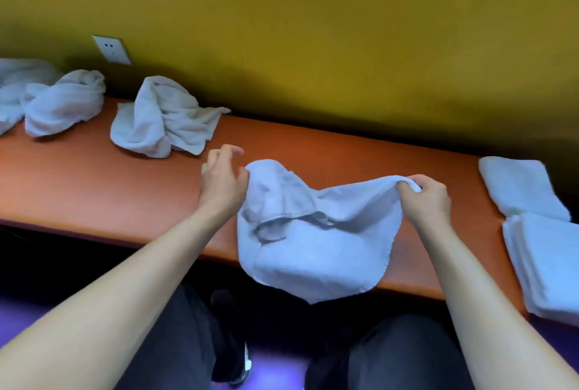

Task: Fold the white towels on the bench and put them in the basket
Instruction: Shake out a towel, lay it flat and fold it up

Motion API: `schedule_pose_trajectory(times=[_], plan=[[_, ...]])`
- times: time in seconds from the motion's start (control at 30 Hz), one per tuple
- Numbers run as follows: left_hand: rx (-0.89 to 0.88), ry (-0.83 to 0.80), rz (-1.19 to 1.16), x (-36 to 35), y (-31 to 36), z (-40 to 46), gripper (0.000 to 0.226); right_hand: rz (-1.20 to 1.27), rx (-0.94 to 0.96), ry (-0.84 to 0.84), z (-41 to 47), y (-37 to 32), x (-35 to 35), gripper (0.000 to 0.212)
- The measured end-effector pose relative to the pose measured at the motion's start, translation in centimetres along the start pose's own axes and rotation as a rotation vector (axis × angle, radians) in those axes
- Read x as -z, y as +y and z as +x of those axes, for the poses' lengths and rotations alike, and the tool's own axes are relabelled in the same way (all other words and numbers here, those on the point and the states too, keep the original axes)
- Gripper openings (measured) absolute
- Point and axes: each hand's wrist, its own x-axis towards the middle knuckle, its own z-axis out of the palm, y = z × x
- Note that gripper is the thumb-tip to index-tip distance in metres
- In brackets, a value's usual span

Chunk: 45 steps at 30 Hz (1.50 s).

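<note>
Head view, looking down on an orange desk set against a mustard wall. Right hand pinching the upper right corner of a white towel, fingers curled round the bunched hem. Left hand at the towel's upper left edge, thumb side touching the cloth, fingers loosely spread and lifted; no firm hold visible there. Towel lifted at the top, rumpled along the left, lower part draped over the desk's near edge. Further left, a crumpled towel, then another crumpled towel and more white cloth at the frame's edge. Right side: a folded towel lying flat, and just beside it a neat stack of folded towels. Wall socket above the left heap. No basket in view.

Step in hand, as a judgement: opening the towel out ahead of the first fold. To do well: catch the left corner in a proper pinch matching the right, draw both hands apart until the top hem runs taut and straight, shake out the twisted flap on the left, then lay flat on the desk clear of the near edge. Fold to match the finished stack in size.
</note>
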Motion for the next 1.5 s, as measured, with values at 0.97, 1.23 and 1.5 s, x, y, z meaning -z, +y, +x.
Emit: schedule_pose_trajectory(times=[0.97, 1.23, 1.5], plan=[[-0.221, 0.102, -0.010, 9.8, 3.1, 2.1, 0.021, -0.744, 0.191, 0.167, 1.4, 0.8, 1.8, 0.030], [-0.128, 0.277, -0.327, 16.3, 8.9, -0.7, 0.033, -0.492, 0.144, 0.368, -1.5, -2.5, 9.9, 0.025], [-0.057, 0.571, -0.598, 19.7, 10.1, -4.3, 0.019, 0.482, 0.273, 0.684, -7.0, -6.0, 16.2, 0.034]])
